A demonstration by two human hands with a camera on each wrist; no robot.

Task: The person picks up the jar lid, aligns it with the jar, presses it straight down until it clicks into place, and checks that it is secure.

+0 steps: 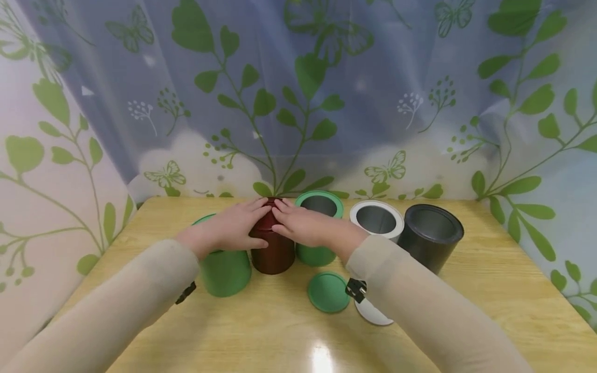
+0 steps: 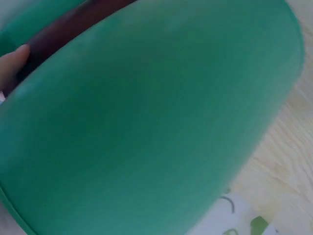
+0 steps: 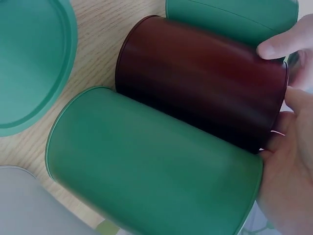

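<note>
Pressing down on dark red can (image 1: 272, 248) lid — left hand (image 1: 233, 228), right hand (image 1: 305, 224), fingers (image 1: 284, 205) near-straight, laid flat.

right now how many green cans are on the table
2: one green can left of the dark red can, under the left wrist; one open green can right of it, behind the right hand.

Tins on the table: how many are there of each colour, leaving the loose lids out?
Green tins: 2
Dark red tin: 1
White tin: 1
Black tin: 1
Total: 5 tins
</note>
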